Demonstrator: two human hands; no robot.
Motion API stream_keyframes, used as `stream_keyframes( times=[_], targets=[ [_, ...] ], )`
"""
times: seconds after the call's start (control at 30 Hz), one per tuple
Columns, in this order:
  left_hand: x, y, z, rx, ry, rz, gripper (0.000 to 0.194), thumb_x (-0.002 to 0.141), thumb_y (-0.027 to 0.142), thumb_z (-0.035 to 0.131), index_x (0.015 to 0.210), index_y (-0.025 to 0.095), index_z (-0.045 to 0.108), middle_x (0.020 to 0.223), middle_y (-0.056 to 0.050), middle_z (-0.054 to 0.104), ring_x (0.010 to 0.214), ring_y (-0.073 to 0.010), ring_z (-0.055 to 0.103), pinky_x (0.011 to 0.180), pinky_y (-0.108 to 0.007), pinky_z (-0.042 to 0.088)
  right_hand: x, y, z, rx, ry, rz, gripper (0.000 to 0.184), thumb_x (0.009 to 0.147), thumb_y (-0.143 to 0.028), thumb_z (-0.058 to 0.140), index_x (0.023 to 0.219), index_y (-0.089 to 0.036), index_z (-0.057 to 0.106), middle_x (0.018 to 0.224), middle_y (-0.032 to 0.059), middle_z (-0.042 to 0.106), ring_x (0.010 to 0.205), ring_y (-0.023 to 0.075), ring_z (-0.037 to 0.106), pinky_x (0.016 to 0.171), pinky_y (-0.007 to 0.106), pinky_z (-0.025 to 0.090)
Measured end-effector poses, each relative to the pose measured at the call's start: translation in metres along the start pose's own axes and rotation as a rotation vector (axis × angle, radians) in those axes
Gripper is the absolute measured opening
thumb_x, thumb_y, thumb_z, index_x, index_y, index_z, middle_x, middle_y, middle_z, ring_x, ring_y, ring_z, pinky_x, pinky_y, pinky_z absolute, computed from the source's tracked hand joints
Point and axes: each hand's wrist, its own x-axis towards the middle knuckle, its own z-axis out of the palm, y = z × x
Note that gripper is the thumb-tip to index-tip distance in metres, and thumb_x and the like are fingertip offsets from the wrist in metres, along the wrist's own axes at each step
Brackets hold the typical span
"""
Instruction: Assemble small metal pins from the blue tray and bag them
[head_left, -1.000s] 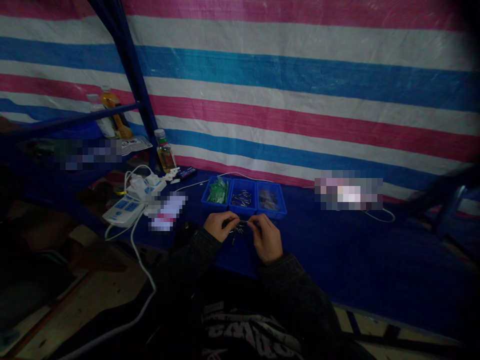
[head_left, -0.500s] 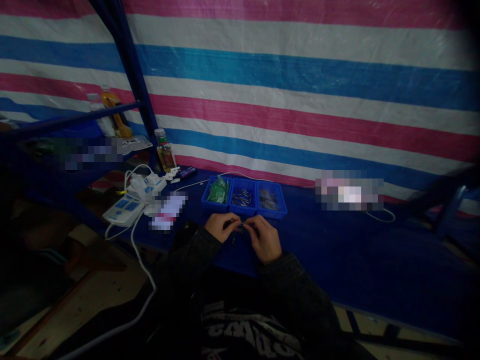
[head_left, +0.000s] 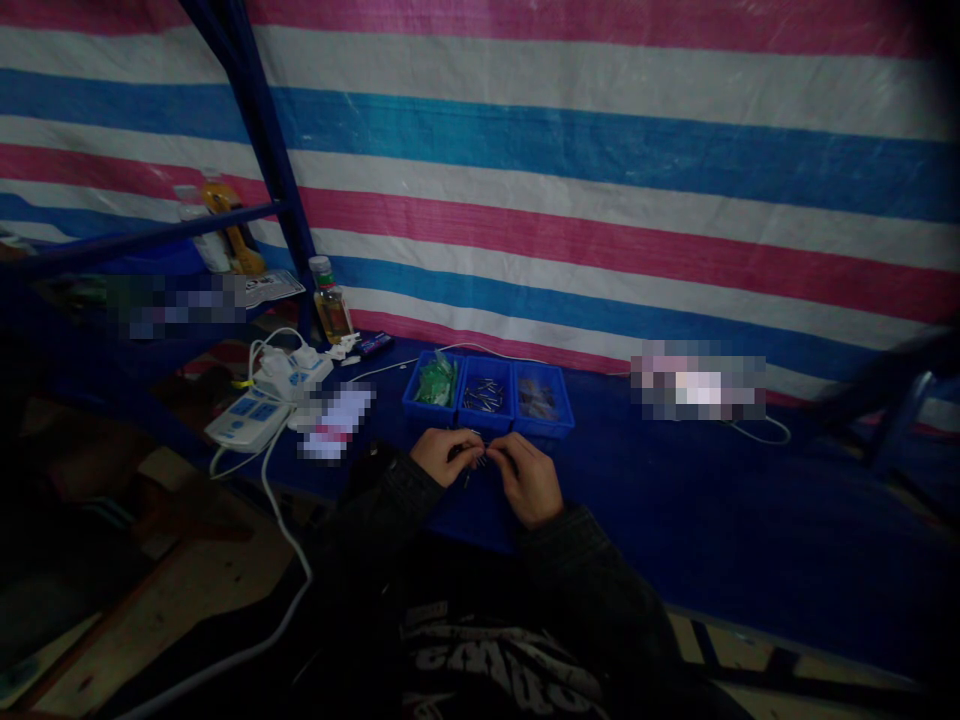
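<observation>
My left hand (head_left: 448, 456) and my right hand (head_left: 529, 480) meet fingertip to fingertip just in front of three small blue bins. Both are closed in a pinch on small, thin, dark metal pins (head_left: 482, 459); a few ends stick out below the fingertips. Exactly how the pins are split between the hands is hidden. The left bin (head_left: 429, 412) holds green pieces in clear plastic. Loose dark metal pins lie in the middle bin (head_left: 485, 420), and small brownish pieces fill the bottom of the right bin (head_left: 543, 430).
Left of the bins lie a blurred-out phone (head_left: 336, 422) and a white power strip (head_left: 251, 420) with plugs and cables. A bottle (head_left: 331, 302) stands behind them by a blue metal post (head_left: 289, 215). On the right of the blue table (head_left: 712, 510) is a blurred-out bright object (head_left: 697, 385).
Both hands stay in nearly the same place. The fingertips have shifted slightly closer together, and the pins between them have turned a little.
</observation>
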Motion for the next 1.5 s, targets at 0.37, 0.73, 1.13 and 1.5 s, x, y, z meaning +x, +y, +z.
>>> stream_keyframes(
  times=[0.37, 0.73, 1.13, 1.5],
  targets=[
    [0.000, 0.001, 0.002, 0.007, 0.061, -0.023, 0.020, 0.093, 0.029, 0.055, 0.090, 0.016, 0.070, 0.072, -0.002, 0.073, 0.065, -0.0122, 0.067, 0.065, -0.019, 0.048, 0.000, 0.000, 0.000, -0.021, 0.008, 0.062, 0.013, 0.097, -0.030, 0.050, 0.099, -0.022, 0.060, 0.090, 0.0031, 0.068, 0.081, 0.0180, 0.065, 0.075, 0.028, 0.046],
    [0.001, 0.002, 0.001, 0.017, 0.075, -0.022, 0.020, 0.093, 0.029, 0.056, 0.089, 0.016, 0.070, 0.072, -0.002, 0.073, 0.066, -0.0128, 0.067, 0.064, -0.019, 0.048, 0.001, 0.001, -0.001, -0.045, 0.026, 0.041, 0.014, 0.098, -0.024, 0.045, 0.095, -0.023, 0.058, 0.091, 0.0036, 0.065, 0.083, 0.0181, 0.064, 0.078, 0.028, 0.045],
    [0.001, 0.002, 0.002, 0.002, 0.120, -0.032, 0.020, 0.092, 0.031, 0.057, 0.088, 0.016, 0.070, 0.071, -0.001, 0.072, 0.065, -0.0124, 0.067, 0.064, -0.019, 0.049, 0.001, 0.001, -0.003, -0.111, 0.093, 0.109, 0.021, 0.099, -0.028, 0.043, 0.085, -0.022, 0.058, 0.081, 0.0023, 0.063, 0.076, 0.0169, 0.061, 0.072, 0.027, 0.043],
    [0.000, 0.003, -0.003, 0.063, 0.460, -0.177, 0.024, 0.091, 0.035, 0.056, 0.091, 0.016, 0.071, 0.059, 0.001, 0.066, 0.052, -0.0098, 0.059, 0.055, -0.019, 0.043, 0.020, -0.001, -0.014, -0.086, 0.280, 0.121, 0.017, 0.096, -0.028, 0.049, 0.089, -0.021, 0.063, 0.088, 0.0053, 0.063, 0.078, 0.0184, 0.059, 0.073, 0.031, 0.045]
  ],
)
